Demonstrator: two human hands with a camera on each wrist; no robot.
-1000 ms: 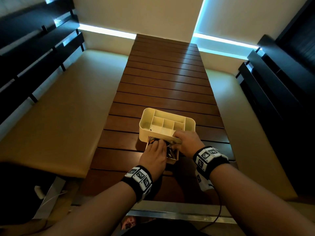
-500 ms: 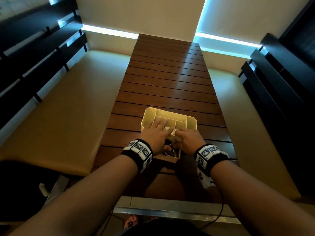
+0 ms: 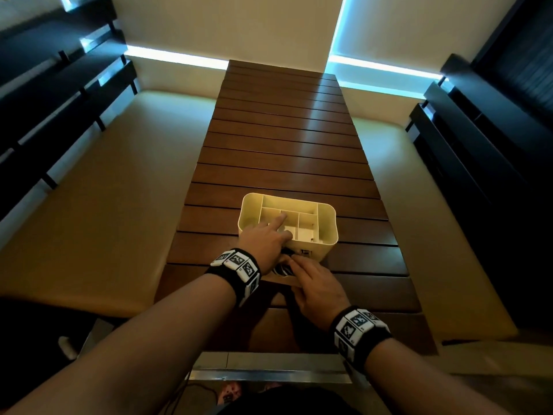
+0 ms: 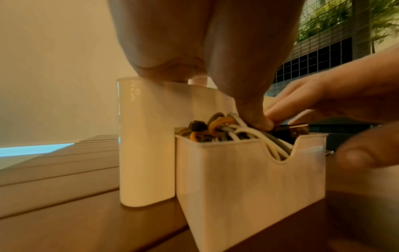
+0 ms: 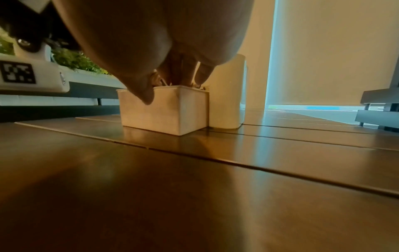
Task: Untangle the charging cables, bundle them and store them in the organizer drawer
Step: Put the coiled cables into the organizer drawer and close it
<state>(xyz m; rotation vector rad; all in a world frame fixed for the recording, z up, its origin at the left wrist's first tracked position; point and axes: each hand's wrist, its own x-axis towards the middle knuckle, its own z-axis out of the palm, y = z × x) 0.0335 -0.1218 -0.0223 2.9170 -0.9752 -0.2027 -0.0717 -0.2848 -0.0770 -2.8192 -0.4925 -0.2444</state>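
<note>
White, grey, orange cables (image 4: 228,131) heaped in cream drawer (image 4: 248,184)

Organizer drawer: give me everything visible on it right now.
The drawer is a small cream plastic box with a U-shaped notch in its front rim. It is pulled out of the organizer and sits on the wooden slat table. Bundled cables, white, grey and orange, fill it to the rim. The left hand thumb and the right hand fingers press on the cables.

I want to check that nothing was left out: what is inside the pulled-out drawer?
The cream plastic drawer holds coiled white, grey and orange charging cables heaped to its rim, with a dark plug on top. Both hands' fingers cover part of the pile, and the walls hide what lies lower.
</note>
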